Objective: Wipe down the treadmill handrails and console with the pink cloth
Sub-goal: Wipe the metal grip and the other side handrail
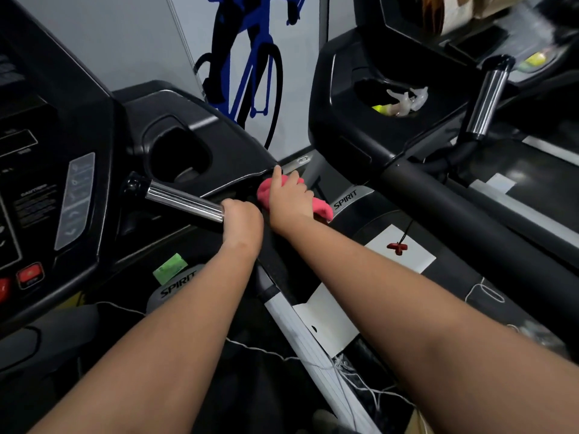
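The pink cloth (322,205) is bunched on the black right handrail (275,264) of the near treadmill, just under the console's edge. My right hand (289,198) presses down on the cloth and grips it, with its fingertips touching the console rim. My left hand (242,222) is curled round the base of the chrome pulse grip (185,202) that sticks out to the left. The black console (47,189) with its button strip and red stop button fills the left side.
A cup holder (180,158) sits in the console tray. A second treadmill (438,189) stands close on the right, with its own chrome grip (487,101) and litter in its cup holder. A red safety key (397,247) lies on white paper between the machines.
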`<action>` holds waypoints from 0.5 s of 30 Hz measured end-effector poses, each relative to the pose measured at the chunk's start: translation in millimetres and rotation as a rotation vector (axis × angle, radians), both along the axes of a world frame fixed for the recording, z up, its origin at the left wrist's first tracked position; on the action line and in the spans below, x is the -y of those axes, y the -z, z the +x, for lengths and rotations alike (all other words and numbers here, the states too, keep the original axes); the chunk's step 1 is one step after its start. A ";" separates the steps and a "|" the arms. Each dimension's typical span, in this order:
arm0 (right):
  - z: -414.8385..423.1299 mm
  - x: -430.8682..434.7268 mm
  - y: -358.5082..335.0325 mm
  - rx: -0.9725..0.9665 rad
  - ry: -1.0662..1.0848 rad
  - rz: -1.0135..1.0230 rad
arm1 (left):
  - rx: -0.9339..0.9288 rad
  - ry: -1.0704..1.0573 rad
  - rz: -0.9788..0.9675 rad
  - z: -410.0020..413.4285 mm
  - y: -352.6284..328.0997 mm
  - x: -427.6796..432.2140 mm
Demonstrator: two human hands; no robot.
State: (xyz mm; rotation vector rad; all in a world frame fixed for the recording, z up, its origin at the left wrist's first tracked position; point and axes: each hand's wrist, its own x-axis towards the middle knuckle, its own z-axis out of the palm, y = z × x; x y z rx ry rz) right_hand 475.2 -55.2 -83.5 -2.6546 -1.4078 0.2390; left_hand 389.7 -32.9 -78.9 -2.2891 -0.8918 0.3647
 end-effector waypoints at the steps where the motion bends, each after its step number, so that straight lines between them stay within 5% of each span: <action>1: -2.6 9.7 1.9 0.068 -0.030 -0.013 | -0.007 0.008 0.005 0.7 -1.5 -0.1; 5: -15.5 67.1 25.6 0.458 -0.076 -0.031 | -0.022 0.015 0.010 -1.7 -3.9 5.5; 8: -17.6 102.0 31.9 0.478 -0.048 -0.064 | -0.024 0.006 0.013 -2.2 -3.8 6.5; 11: -13.0 103.4 17.8 0.297 -0.063 -0.068 | -0.012 -0.022 0.001 -1.9 -1.9 4.7; 15: 19.6 63.2 -3.4 -0.325 -0.036 0.059 | -0.003 -0.047 -0.002 2.3 -1.3 3.9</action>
